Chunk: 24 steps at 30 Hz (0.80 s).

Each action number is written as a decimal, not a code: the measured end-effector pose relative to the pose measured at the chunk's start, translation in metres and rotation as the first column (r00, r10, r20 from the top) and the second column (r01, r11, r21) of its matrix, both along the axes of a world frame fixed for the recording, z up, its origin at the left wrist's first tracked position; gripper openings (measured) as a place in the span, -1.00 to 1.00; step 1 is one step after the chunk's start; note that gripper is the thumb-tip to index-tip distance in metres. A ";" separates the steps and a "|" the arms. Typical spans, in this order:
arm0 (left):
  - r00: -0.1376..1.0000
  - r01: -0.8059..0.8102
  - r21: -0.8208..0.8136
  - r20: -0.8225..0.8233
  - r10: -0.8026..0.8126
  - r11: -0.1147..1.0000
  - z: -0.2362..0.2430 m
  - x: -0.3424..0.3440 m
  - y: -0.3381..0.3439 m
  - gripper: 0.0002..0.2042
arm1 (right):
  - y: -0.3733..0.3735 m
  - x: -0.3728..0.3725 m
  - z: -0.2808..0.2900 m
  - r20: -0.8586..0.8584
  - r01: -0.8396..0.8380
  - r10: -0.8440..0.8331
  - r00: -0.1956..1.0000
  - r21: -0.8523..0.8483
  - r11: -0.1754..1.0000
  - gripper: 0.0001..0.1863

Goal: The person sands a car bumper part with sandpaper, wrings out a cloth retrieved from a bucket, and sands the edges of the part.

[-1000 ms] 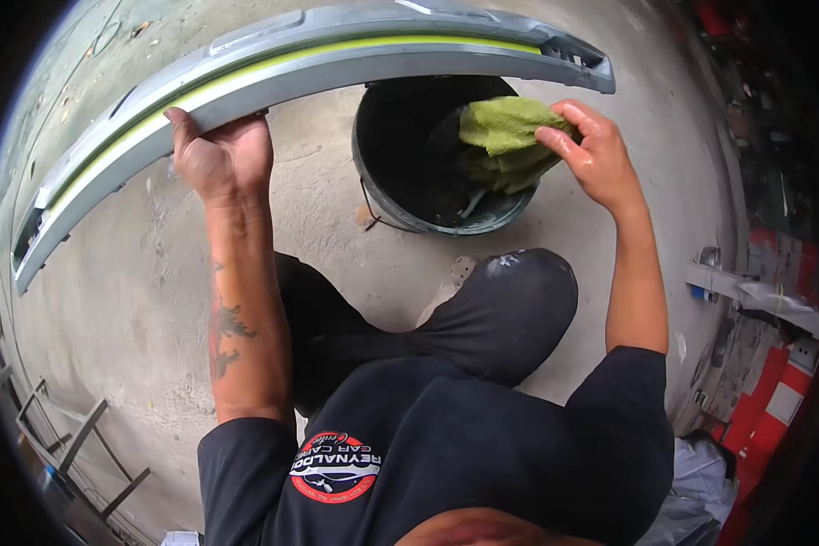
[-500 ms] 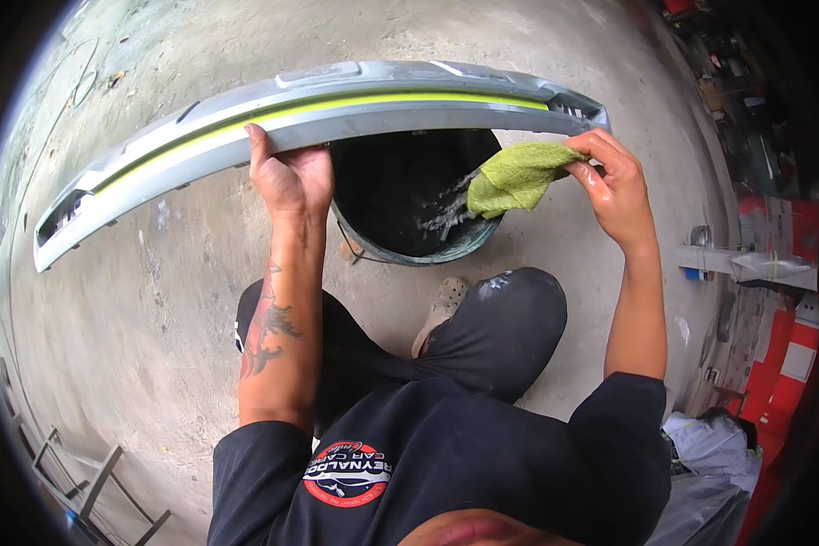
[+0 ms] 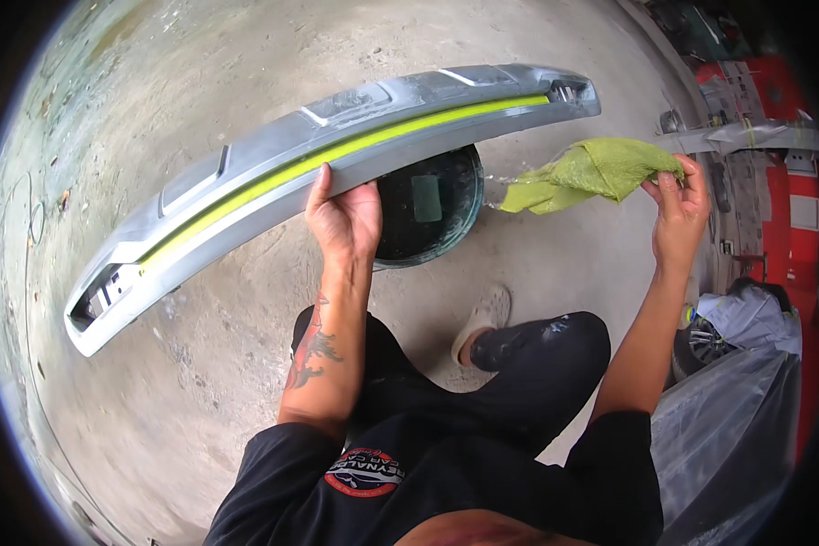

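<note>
My left hand (image 3: 341, 217) grips the lower edge of a long grey car bumper trim (image 3: 246, 173) with a yellow-green stripe, holding it up at a slant above the concrete floor. My right hand (image 3: 681, 207) pinches a wet green cloth (image 3: 591, 171) that hangs to the right of the trim's far end, dripping. A dark bucket (image 3: 428, 214) with water stands on the floor behind the trim, between my two hands.
My bent legs in dark trousers (image 3: 528, 355) and a light shoe (image 3: 482, 318) are below the bucket. Grey and red car parts (image 3: 773, 155) line the right side, with a plastic-wrapped item (image 3: 728, 428) at lower right. Bare concrete floor (image 3: 155, 382) spreads to the left.
My right hand has lifted the green cloth out of the bucket and carried it up and to the right. My left hand's grip has moved along the trim's lower edge toward its middle.
</note>
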<state>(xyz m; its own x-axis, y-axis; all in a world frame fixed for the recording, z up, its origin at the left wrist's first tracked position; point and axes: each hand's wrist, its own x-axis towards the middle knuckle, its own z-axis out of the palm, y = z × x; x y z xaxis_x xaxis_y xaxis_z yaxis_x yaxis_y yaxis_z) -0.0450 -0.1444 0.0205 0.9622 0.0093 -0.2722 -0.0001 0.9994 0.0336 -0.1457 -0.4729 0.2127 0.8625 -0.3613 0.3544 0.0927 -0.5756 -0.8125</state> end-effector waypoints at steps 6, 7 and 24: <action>0.999 0.025 -0.050 -0.034 -0.026 0.998 -0.004 0.000 -0.028 -0.49 | -0.020 -0.014 -0.027 0.051 0.205 -0.205 0.977 0.020 0.979 -0.77; 0.999 0.034 -0.038 -0.019 -0.035 0.999 -0.008 0.002 -0.027 -0.49 | -0.019 -0.013 -0.036 0.009 0.182 -0.182 0.983 0.007 0.983 -0.78; 0.997 0.005 0.190 -0.078 0.010 0.982 -0.053 0.009 -0.040 -0.39 | -0.051 -0.002 -0.070 -0.082 -0.081 0.073 0.994 -0.089 0.993 -0.82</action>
<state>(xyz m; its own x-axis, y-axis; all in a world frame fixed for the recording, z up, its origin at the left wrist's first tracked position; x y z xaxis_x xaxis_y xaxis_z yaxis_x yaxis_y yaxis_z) -0.0365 -0.1848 -0.0326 0.9380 0.0702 -0.3393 0.0076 0.9748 0.2227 -0.1478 -0.5243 0.1427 0.9128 -0.2619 0.3134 0.0779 -0.6416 -0.7631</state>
